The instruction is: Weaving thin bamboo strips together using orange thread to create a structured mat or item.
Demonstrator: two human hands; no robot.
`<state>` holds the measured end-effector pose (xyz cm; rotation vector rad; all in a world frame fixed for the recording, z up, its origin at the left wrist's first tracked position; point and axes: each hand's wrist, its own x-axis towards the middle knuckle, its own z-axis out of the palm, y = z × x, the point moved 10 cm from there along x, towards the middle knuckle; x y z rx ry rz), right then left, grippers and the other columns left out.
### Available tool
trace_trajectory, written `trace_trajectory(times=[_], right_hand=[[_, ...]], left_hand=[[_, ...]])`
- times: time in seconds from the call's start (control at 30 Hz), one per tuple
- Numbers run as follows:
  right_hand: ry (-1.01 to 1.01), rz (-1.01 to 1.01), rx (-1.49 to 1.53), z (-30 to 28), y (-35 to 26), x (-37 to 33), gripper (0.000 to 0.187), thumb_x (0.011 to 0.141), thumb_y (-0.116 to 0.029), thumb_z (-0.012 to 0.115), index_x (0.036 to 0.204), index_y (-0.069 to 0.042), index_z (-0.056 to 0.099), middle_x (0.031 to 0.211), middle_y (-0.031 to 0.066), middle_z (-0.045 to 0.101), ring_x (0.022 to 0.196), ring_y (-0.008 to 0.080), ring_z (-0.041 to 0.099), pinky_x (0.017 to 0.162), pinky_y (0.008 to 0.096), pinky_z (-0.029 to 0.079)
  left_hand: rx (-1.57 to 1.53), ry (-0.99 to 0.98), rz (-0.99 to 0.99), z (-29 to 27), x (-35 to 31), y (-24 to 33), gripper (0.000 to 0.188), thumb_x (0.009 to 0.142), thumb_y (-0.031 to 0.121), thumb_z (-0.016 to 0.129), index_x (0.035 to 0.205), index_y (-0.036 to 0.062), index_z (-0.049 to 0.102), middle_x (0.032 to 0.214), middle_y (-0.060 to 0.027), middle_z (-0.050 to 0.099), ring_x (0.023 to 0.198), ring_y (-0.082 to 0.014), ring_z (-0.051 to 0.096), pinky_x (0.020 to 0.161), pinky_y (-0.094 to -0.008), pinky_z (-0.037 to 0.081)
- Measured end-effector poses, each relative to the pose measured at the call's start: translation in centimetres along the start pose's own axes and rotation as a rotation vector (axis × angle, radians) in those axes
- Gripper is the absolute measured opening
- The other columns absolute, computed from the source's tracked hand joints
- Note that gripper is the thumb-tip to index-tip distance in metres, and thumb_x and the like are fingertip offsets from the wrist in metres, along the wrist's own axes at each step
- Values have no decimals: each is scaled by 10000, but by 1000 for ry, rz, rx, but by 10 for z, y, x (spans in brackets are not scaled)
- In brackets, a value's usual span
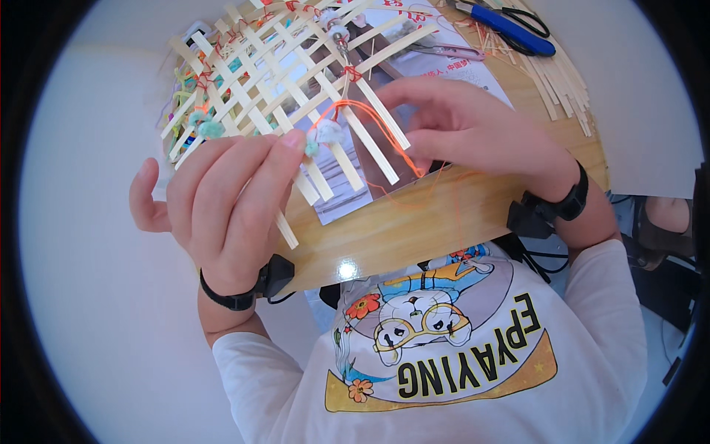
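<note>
The person's left hand [222,200] is raised over the near edge of the wooden table [414,222], fingers held close together and stretched forward, the tips pressed against the lower edge of a woven lattice [296,81] of pale flat strips. Just past those fingertips sit small fluffy pompoms [329,133], whitish and teal, fixed to the strips. To the right, the right hand [473,129] is curled with thumb and fingers narrowed onto an orange thread [370,115], which arcs from the lattice beside the pompoms, runs under the fingers and trails loosely down over the table toward the person's body. Both wrists carry black bands with small black units. Under the lattice, beyond the fingers, lies a printed paper sheet [451,63]. Farther off, past the right hand, loose pale strips [555,81] lie in a bundle on the table, and at the far edge rest scissors with blue handles [510,29].
</note>
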<state>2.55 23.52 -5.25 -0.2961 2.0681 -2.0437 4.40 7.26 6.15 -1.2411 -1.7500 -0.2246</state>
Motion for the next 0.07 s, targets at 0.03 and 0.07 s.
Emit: trace_trajectory(times=[0.03, 0.07], right_hand=[[-33, 10, 98, 11, 2, 4, 437, 926, -173, 638, 1344, -101, 531, 1139, 58, 651, 748, 105, 605, 679, 282, 527], [-68, -2, 202, 21, 2, 7, 504, 931, -183, 637, 1410, -138, 488, 1169, 75, 640, 787, 108, 623, 721, 291, 547]], left_hand=[[-13, -6, -8, 1, 0, 0, 241, 786, 170, 733, 1020, 227, 728, 903, 87, 657, 857, -96, 619, 1119, -383, 224], [-20, -15, -15, 2, 0, 0, 253, 785, 169, 733, 1030, 233, 728, 910, 86, 660, 866, -97, 620, 1122, -387, 224]])
